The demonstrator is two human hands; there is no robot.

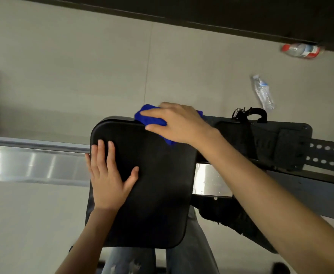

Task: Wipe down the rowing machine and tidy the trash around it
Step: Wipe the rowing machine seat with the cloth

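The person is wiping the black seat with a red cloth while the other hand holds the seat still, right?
Not quite: the cloth is blue, not red. The head view shows the right hand pressing it on the far edge of the black seat, while the left hand lies flat on the seat, holding it.

This looks like a gym or workout room. A rowing machine fills the view: its black padded seat [142, 184] rides a metal rail [33, 163], with a strapped footrest [249, 115] just beyond the seat. Around the seat lies pale tiled floor [83, 66] with a dark baseboard [221, 10] behind.
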